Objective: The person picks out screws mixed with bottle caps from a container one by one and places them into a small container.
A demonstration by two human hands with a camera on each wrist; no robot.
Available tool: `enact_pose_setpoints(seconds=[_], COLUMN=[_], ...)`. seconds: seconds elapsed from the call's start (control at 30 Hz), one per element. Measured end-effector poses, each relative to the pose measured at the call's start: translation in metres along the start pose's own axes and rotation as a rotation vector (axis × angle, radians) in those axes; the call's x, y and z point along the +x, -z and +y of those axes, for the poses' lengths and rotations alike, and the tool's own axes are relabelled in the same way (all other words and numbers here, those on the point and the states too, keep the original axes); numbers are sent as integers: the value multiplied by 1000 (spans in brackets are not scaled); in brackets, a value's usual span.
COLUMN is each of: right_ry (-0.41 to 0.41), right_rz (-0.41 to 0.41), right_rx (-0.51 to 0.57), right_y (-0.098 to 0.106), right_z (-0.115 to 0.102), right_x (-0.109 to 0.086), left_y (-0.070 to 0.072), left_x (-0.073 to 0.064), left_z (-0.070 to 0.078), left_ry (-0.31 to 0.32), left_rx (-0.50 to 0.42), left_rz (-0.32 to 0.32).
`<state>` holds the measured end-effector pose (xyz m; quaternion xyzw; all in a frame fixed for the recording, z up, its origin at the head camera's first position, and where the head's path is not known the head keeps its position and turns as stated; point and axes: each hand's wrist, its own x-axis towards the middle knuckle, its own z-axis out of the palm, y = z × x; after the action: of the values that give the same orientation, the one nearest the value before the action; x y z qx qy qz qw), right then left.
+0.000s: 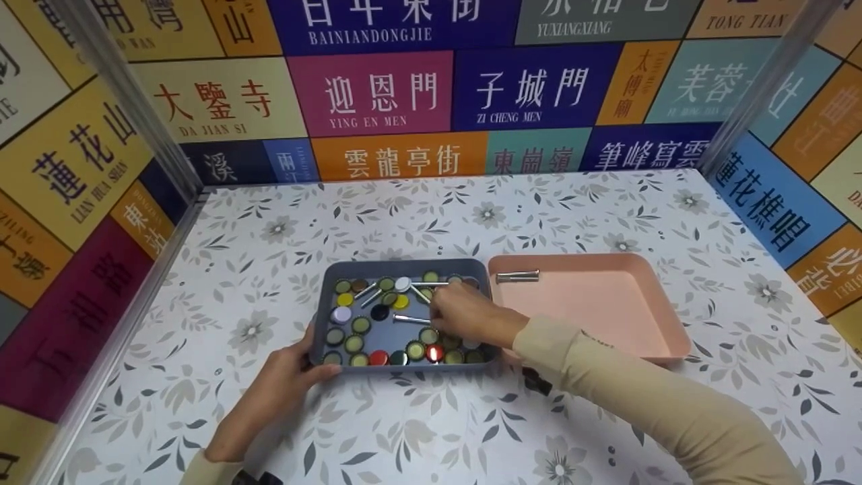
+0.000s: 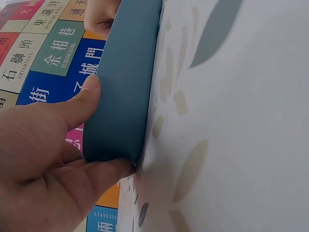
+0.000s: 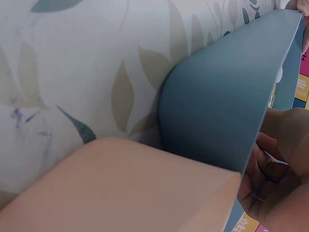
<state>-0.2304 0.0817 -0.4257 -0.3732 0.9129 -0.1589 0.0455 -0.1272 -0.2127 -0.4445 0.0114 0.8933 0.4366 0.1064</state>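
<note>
A blue-grey tray (image 1: 404, 370) holds several bottle caps (image 1: 360, 326), some upturned, others showing red, yellow, black or white. Slim silver metal pins (image 1: 412, 319) lie among them. My left hand (image 1: 286, 369) grips the tray's near left corner; in the left wrist view, its thumb (image 2: 89, 94) is against the side by the rim and the fingers are at the bottom edge. My right hand (image 1: 468, 313) reaches down into the tray's right half, fingers curled, close to the pins. Whatever lies between those fingertips is hidden, even in the right wrist view.
Right beside the blue-grey tray stands a pink tray (image 1: 592, 323), with silver pins (image 1: 517, 276) at its far left corner. My right forearm passes over its near left part. Sign-patterned panels (image 1: 384, 91) enclose the flowered tabletop (image 1: 249, 283) at the back and sides.
</note>
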Motion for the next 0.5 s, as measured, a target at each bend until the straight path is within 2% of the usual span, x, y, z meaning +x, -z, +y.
enact_pose_setpoints(seconds=[0.5], right_ry=[4], right_rz=[13], right_rx=[-11], right_y=[-1], right_z=[-3], right_x=[0], left_y=[-1], left_x=[-1], left_z=[3], left_ry=[22], left_rx=[13], left_rz=[-3])
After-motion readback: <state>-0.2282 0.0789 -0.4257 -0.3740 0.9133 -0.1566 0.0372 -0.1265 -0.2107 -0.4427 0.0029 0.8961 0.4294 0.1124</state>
